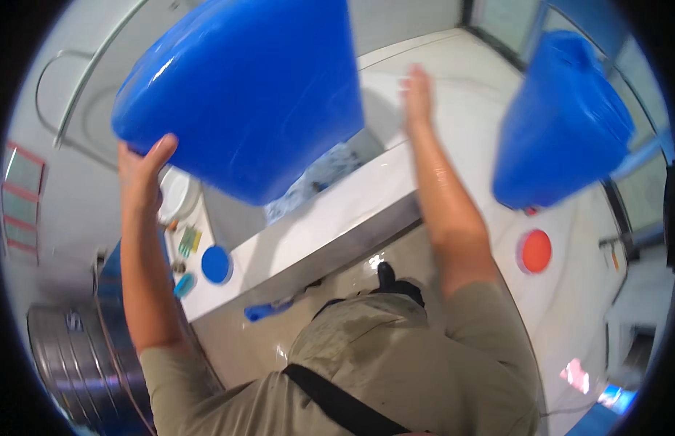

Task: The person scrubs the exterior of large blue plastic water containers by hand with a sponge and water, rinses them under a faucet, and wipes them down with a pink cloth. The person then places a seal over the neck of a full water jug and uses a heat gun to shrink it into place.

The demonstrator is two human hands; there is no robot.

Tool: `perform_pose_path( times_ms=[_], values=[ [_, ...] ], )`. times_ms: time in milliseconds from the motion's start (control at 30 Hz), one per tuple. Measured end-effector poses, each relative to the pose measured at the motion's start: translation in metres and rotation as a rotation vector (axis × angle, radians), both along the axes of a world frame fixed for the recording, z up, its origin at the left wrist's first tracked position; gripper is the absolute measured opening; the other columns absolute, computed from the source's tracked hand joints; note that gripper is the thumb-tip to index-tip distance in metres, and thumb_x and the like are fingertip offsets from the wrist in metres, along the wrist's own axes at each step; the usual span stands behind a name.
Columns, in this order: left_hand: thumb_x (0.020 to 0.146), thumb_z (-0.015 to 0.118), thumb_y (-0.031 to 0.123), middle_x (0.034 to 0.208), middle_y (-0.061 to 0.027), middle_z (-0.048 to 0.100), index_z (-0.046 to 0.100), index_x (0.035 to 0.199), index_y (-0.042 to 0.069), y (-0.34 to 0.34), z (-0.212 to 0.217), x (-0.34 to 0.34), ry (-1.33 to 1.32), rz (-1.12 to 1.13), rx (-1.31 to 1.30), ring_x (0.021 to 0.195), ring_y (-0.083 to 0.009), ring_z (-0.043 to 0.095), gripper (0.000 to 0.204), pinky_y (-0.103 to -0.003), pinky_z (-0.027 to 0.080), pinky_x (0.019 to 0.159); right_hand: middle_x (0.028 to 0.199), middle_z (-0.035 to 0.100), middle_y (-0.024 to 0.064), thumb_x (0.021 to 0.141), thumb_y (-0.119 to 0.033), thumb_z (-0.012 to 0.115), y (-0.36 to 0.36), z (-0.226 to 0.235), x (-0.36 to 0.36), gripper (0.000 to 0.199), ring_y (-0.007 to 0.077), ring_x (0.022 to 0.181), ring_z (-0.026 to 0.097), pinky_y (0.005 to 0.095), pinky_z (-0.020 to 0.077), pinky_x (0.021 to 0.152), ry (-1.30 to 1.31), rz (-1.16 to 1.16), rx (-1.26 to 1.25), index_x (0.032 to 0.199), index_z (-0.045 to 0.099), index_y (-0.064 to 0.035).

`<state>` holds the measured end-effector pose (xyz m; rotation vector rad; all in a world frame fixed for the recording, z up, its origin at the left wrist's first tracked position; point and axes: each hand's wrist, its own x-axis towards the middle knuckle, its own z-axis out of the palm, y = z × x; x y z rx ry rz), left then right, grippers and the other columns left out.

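Note:
A large, smooth blue plastic container is held up in front of me, tilted above a white-rimmed basin. My left hand grips its lower left corner, thumb pressed on the near side and the other fingers mostly hidden behind it. My right hand is to the right of the container, apart from it, with its fingers stretched out and nothing in them. Below the container, the basin has wet-looking light blue and dark stuff inside, which I cannot make out clearly.
A second blue container stands on the white counter at right, near a red round lid. Along the left ledge are a blue round lid, a white bowl and small items. A ribbed metal tank stands lower left.

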<state>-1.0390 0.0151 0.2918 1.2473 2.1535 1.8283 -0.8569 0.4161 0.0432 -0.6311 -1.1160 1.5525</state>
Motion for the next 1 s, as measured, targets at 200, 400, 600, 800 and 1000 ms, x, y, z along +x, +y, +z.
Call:
perform_pose_path(
  times_ms=[200,400,600,800,1000],
  values=[
    [0.072,0.089,0.034,0.127,-0.0122,0.059,0.043,0.14,0.001,-0.045,0.018,0.047,0.041,-0.086,-0.014,0.115,-0.025,0.06,0.089,-0.038,0.048,0.099,0.156,0.037,0.019,0.103,-0.065,0.024,-0.127,0.098,0.072,0.082,0.0295,0.144,0.034,0.0408,0.022,0.12,-0.087,0.426,0.359,0.152,0.034,0.0007],
    [0.071,0.089,0.037,0.126,-0.0118,0.06,0.044,0.139,0.001,-0.074,0.003,0.1,-0.027,-0.251,-0.016,0.114,-0.0245,0.06,0.089,-0.039,0.049,0.098,0.158,0.033,0.0194,0.101,-0.068,0.025,-0.17,0.084,0.187,0.086,0.0277,0.146,0.03,0.0411,0.0221,0.12,-0.21,0.145,0.253,0.152,0.034,0.0001],
    [0.069,0.089,0.035,0.124,-0.0109,0.06,0.046,0.137,0.0,-0.076,-0.014,0.16,-0.114,-0.38,-0.055,0.111,-0.0223,0.061,0.088,-0.037,0.048,0.096,0.149,0.047,0.0186,0.102,-0.065,0.028,-0.232,0.093,0.301,0.082,0.0271,0.136,0.045,0.0378,0.0304,0.116,-0.355,-0.002,0.17,0.149,0.04,0.0002],
    [0.065,0.094,0.032,0.133,-0.0138,0.055,0.04,0.143,0.0,-0.081,-0.027,0.181,-0.025,-0.512,-0.13,0.12,-0.026,0.056,0.1,-0.04,0.043,0.104,0.145,0.05,0.0148,0.101,-0.069,0.021,-0.255,0.103,0.391,0.084,0.0281,0.131,0.05,0.0397,0.0342,0.113,-0.355,0.232,0.186,0.15,0.04,-0.0032],
    [0.081,0.072,0.06,0.14,-0.0148,0.051,0.032,0.15,0.001,-0.085,-0.062,0.275,-0.339,-0.831,0.237,0.127,-0.0281,0.052,0.1,-0.045,0.045,0.106,0.144,0.049,0.0135,0.1,-0.07,0.025,-0.245,0.09,0.461,0.083,0.026,0.133,0.047,0.0373,0.0343,0.113,-0.08,0.379,0.128,0.148,0.037,-0.0032]
  ],
)
